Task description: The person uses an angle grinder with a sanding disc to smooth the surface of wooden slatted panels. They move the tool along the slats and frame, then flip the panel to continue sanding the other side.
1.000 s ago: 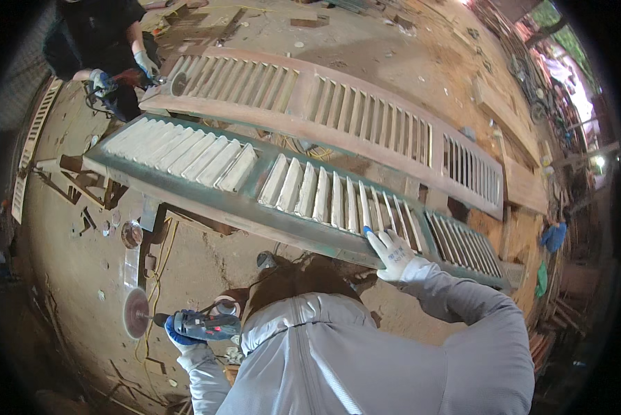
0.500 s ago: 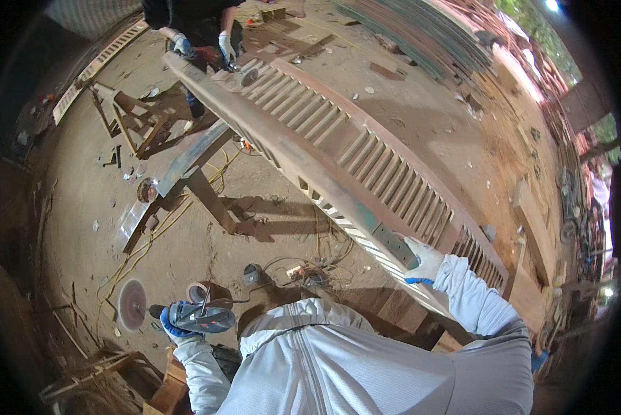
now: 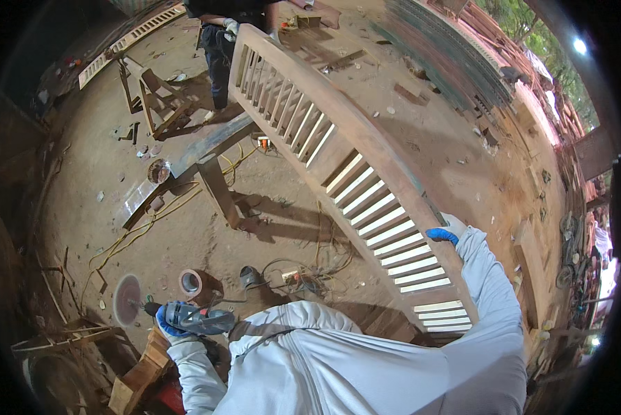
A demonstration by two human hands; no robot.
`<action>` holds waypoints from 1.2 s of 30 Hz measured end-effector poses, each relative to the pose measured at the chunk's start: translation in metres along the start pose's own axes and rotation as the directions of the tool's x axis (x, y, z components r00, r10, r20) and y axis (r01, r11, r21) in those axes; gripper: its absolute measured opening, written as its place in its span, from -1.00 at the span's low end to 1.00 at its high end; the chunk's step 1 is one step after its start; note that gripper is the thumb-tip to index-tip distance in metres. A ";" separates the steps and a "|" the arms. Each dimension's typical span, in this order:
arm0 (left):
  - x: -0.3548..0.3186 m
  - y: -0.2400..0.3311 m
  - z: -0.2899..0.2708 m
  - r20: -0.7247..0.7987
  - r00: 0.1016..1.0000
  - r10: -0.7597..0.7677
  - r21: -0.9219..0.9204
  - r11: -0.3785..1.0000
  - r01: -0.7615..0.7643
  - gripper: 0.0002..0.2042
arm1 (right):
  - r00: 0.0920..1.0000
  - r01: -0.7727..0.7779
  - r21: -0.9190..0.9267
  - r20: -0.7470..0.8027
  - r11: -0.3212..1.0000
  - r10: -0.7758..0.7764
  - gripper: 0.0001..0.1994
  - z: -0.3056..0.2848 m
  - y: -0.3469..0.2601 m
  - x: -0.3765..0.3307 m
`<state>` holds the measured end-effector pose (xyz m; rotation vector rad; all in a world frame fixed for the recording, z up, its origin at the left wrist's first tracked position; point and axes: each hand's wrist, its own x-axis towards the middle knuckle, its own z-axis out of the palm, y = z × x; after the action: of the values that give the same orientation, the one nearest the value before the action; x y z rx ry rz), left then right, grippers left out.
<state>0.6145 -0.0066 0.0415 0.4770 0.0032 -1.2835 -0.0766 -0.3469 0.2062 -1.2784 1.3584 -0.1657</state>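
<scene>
My right hand (image 3: 451,228), in a white and blue glove, grips the far edge of a long slatted wooden panel (image 3: 336,158) near its close end. The panel stands tilted up on edge, its slatted side toward me. My left hand (image 3: 175,322), in the same kind of glove, is closed round a grey power drill (image 3: 201,319). A round sanding disc (image 3: 126,300) sits on the drill's shaft, pointing left. At the panel's far end, a person's gloved hand (image 3: 231,28) is at its top corner; their other hand is mostly hidden behind the panel.
Under the panel stands a wooden trestle (image 3: 217,197). Yellow cables (image 3: 141,232) run across the dirt floor. A brown tape roll (image 3: 198,283) lies near my feet. Wooden frames (image 3: 154,104) stand at far left, a stack of boards (image 3: 442,52) at far right, a wooden beam (image 3: 532,270) at right.
The panel has been tipped up, turning its slatted side toward me. My right hand has risen slightly with its edge. The other person's disc tool is out of sight. My left hand has barely moved.
</scene>
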 end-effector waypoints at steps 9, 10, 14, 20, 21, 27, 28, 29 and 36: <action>0.010 0.012 0.004 -0.245 0.959 0.140 0.097 0.988 -0.119 -0.69 | 0.993 -0.076 0.025 0.089 0.997 0.074 -0.55 -0.065 0.058 0.044; 0.013 0.006 0.015 -0.291 0.945 0.148 0.102 0.987 -0.124 -0.67 | 0.983 -0.129 0.008 0.130 0.992 0.127 -0.57 -0.074 0.067 0.047; 0.023 -0.015 0.035 -0.444 0.872 0.205 0.173 0.975 -0.141 -0.58 | 0.986 -0.143 0.106 0.100 0.984 0.133 -0.61 -0.075 0.068 0.060; 0.008 -0.042 0.090 -0.472 0.822 0.318 0.231 0.945 -0.233 -0.59 | 0.979 -0.012 0.153 0.202 0.988 -0.020 -0.65 -0.070 0.090 0.113; -0.003 -0.022 0.062 -0.056 0.991 0.124 0.131 0.985 -0.116 -0.59 | 0.994 -0.074 0.149 0.088 0.986 0.061 -0.62 -0.056 0.094 0.123; 0.023 -0.045 0.126 -0.521 0.794 0.312 0.324 0.933 -0.155 -0.61 | 0.986 -0.164 0.308 0.087 0.937 0.144 -0.56 -0.054 0.201 0.128; 0.021 -0.042 0.128 -0.521 0.793 0.315 0.313 0.935 -0.166 -0.62 | 0.987 -0.154 0.316 0.093 0.936 0.131 -0.56 -0.043 0.194 0.125; 0.018 -0.028 0.103 -0.198 0.964 0.177 0.227 0.965 -0.130 -0.64 | 0.988 -0.143 0.326 0.095 0.934 0.118 -0.55 -0.031 0.188 0.124; 0.034 -0.033 0.113 0.025 0.999 0.037 0.195 0.980 -0.041 -0.61 | 0.988 -0.106 0.276 0.142 0.955 0.069 -0.51 0.024 0.139 0.099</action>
<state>0.5652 -0.0830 0.1235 0.6291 -0.1509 -1.2564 -0.1058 -0.3518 0.0362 -0.9710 1.2271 -0.2031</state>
